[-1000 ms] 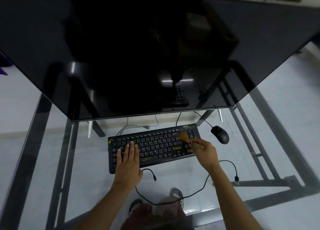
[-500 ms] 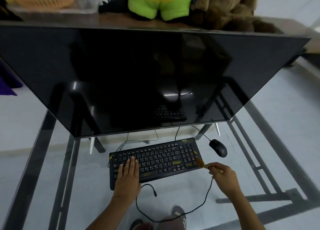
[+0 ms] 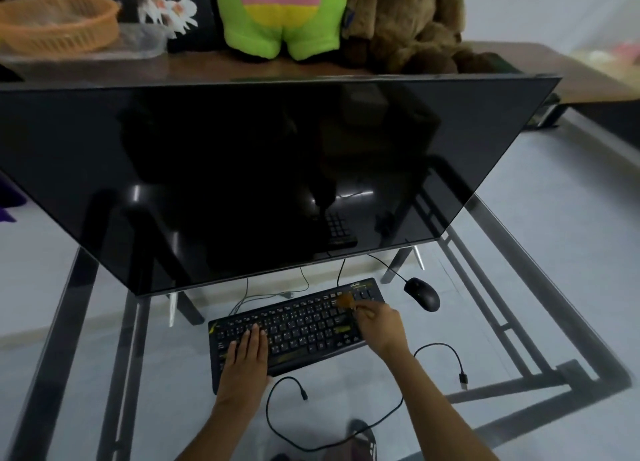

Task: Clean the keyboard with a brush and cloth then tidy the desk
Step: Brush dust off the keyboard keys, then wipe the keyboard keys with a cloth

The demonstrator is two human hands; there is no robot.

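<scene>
A black keyboard (image 3: 298,325) with yellow markings lies on the glass desk (image 3: 519,322) below the big dark monitor. My left hand (image 3: 246,363) rests flat on the keyboard's left end, fingers spread, holding it down. My right hand (image 3: 379,325) grips a small brush (image 3: 345,301) whose brown bristles touch the keys near the keyboard's upper right. No cloth is visible.
A black mouse (image 3: 422,293) sits right of the keyboard. A loose black cable (image 3: 346,443) loops across the glass in front of it. The monitor (image 3: 242,176) overhangs the back of the desk. An orange basket (image 3: 59,24) and plush toys (image 3: 280,13) stand on a shelf behind.
My right hand has brought the brush from the keyboard's lower right edge back up onto the upper right keys. The camera has tilted upward. My left hand has stayed put.
</scene>
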